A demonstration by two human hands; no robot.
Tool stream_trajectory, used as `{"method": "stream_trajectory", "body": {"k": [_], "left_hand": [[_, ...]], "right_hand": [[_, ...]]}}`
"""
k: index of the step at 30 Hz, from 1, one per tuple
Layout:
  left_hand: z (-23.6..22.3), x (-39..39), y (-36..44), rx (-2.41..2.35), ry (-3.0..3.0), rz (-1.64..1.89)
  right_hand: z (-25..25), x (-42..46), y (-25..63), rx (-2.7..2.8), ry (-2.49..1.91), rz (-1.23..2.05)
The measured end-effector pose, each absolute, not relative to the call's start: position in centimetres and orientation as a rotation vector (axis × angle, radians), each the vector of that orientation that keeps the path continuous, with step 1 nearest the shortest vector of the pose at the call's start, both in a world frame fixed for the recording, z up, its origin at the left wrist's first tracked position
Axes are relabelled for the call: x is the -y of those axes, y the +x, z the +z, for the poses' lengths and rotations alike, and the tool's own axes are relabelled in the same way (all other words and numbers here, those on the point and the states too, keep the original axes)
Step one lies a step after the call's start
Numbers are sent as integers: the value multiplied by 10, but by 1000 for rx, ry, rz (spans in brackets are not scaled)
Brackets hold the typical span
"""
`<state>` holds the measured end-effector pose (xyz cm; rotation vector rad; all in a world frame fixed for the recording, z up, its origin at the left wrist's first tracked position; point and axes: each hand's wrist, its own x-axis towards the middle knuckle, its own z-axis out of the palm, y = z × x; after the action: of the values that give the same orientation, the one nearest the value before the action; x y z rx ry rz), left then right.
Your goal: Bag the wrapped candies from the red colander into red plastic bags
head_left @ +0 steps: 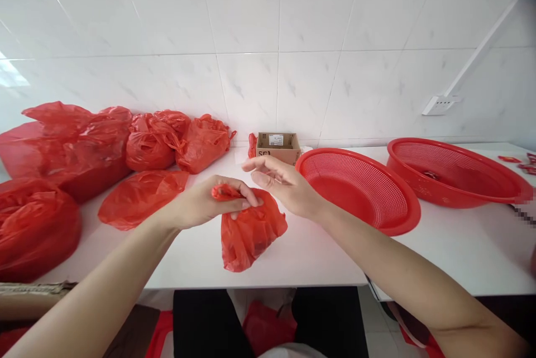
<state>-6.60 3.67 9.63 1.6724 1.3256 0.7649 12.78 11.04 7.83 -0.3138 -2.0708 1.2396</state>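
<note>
A small red plastic bag [253,235] hangs over the white table in front of me, its contents hidden by the crumpled film. My left hand [213,200] is closed round the gathered top of this bag, with a bit of twisted film poking out above the fingers. Just to the right and slightly higher, my right hand [285,182] is held apart from the bag, fingers loosely bent and nothing visible in them. Behind it stands a small cardboard box [278,149], its top open, against the tiled wall.
Several filled red plastic bags [205,143] line the left side of the table, and a flat red bag [142,196] lies before them. To the right sit a red perforated basket [355,185] and a second red basket [452,171] with small items inside. A wall socket [439,104] is behind.
</note>
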Motion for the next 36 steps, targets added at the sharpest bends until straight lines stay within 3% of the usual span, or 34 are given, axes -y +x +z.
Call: {"method": "stream_trajectory", "body": {"k": [4,12,15,20,22,28,33,36], "left_hand": [[85,-36,-51,-1589,1858,829],[56,-34,-47,-1736,2453,1291],[50,-31,-49,-1735,2484,1234],[30,-15,-65,-1796,2375,1176],[19,0,-78,-1872,2301,1164],[0,34,-99,-1772,1810,1071],[11,4,-75,-1247,1107,1466],[10,-17,-53,-1131,910,1426]], "right_hand": [[45,-123,115,1938,-436,1674],[44,-128,122,1932,-251,1963],[49,-126,126,2025,-335,1805],[52,-139,141,2422,-602,706],[50,-155,152,2491,-787,478],[39,-183,165,2499,-1001,681],[56,-162,134,2243,-711,899],[61,-146,111,2186,-493,943]]}}
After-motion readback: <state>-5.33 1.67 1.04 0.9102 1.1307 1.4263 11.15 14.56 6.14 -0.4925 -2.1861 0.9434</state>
